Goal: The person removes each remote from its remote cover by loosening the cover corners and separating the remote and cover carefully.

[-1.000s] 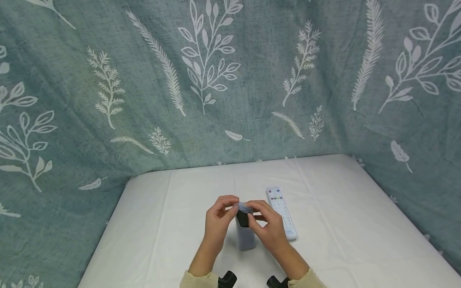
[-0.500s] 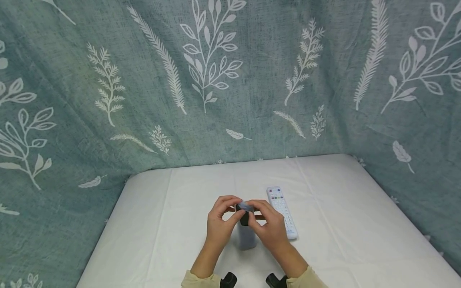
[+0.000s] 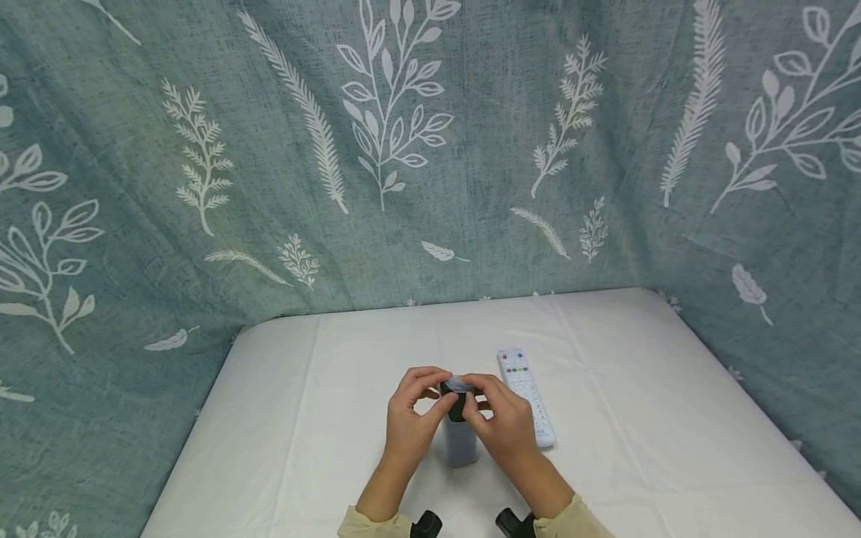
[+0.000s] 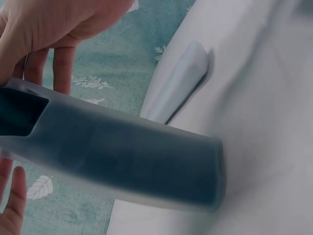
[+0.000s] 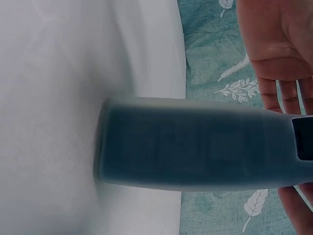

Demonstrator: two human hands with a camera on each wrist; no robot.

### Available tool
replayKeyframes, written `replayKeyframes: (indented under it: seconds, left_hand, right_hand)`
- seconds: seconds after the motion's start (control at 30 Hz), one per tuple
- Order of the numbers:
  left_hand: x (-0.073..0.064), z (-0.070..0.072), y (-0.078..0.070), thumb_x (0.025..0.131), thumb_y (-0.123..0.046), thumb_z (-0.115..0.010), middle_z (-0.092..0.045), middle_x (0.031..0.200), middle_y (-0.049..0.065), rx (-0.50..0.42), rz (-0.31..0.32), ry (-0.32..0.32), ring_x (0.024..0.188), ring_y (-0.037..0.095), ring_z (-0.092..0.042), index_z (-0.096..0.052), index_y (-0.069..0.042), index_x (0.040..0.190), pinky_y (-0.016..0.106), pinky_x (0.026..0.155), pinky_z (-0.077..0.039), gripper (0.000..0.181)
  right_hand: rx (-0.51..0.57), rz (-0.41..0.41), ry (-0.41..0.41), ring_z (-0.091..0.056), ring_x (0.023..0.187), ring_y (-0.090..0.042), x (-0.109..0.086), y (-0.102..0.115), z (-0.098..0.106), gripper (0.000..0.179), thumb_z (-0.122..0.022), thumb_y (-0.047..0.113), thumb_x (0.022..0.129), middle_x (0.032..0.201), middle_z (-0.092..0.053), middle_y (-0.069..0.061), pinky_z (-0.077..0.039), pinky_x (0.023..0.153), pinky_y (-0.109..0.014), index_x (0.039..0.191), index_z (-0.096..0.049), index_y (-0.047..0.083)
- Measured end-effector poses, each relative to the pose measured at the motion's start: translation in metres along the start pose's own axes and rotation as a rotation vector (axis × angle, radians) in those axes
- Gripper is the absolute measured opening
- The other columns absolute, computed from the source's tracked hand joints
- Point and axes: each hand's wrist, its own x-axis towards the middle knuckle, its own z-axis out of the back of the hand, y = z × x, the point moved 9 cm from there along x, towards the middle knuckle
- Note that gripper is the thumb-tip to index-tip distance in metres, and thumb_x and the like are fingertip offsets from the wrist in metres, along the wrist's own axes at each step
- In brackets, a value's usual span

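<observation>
The person holds in front of the body a long cloudy cover (image 3: 462, 446), with a dark object (image 3: 457, 411) inside it, which is probably a remote control. Both hands are grasping: the left hand (image 3: 412, 420) pinches the upper end of the cover from the left side, and the right hand (image 3: 506, 420) pinches the same end from the right side, each with the thumb toward the person and the index finger near the top. How firmly they press, I cannot tell. The relation which matters most, in my judgement, is this one: the cover lies between the two hands, and its long axis runs from the fingers downward to the white table (image 3: 336, 448), close to upright. Therefore neither hand is clearly nearer; both are at the upper end, and the lower end is away from them. Whether this lower end touches the table, I cannot say surely. On the side toward the person, the cover has a window near the top, where the dark object shows bare, and above it a pale edge (image 3: 460, 384) of the cover crosses between the fingertips. Just beyond the right hand, a white remote (image 3: 527, 396) lies slanting on the table, partly hidden.
</observation>
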Motion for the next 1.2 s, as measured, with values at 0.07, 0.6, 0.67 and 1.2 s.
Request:
replayKeyframes:
  seconds: [0.07,0.6,0.67,1.2]
  left_hand:
    - [0.000,0.000,0.004,0.081,0.001,-0.079,-0.067,0.109,0.014,0.000,-0.002,0.005,0.094,0.026,-0.064,-0.074,-0.005,0.105,0.039,0.076,-0.057,0.026]
    - [-0.004,-0.001,0.009,0.081,0.002,-0.078,-0.066,0.108,0.015,0.040,-0.094,0.039,0.093,0.021,-0.063,-0.072,-0.002,0.110,0.033,0.072,-0.056,0.029]
    - [-0.004,-0.001,0.009,0.082,0.002,-0.077,-0.066,0.108,0.016,0.040,-0.106,0.049,0.094,0.021,-0.063,-0.072,-0.002,0.110,0.032,0.073,-0.056,0.030]
    - [-0.012,0.000,0.015,0.085,-0.002,-0.075,-0.065,0.110,0.011,0.079,-0.074,0.074,0.097,0.019,-0.063,-0.072,-0.002,0.117,0.031,0.075,-0.057,0.032]
  right_hand:
    - [-0.008,0.000,-0.001,-0.073,0.070,-0.016,0.001,0.000,0.000,0.023,-0.063,-0.005,0.079,0.091,-0.074,-0.007,-0.057,0.058,-0.017,0.100,-0.068,0.002]
    - [0.158,-0.343,0.157,-0.071,0.077,-0.008,0.011,-0.026,0.002,0.023,-0.064,-0.006,0.089,0.087,-0.077,0.002,-0.056,0.058,-0.018,0.093,-0.072,0.015]
    - [0.196,-0.406,0.196,-0.072,0.081,-0.008,0.011,-0.030,0.000,0.021,-0.064,-0.003,0.091,0.089,-0.077,0.002,-0.058,0.061,-0.021,0.094,-0.072,0.017]
    - [0.298,-0.696,0.255,-0.067,0.090,-0.007,-0.017,-0.057,-0.022,0.014,-0.063,0.004,0.096,0.101,-0.076,-0.005,-0.056,0.070,-0.020,0.101,-0.073,0.012]
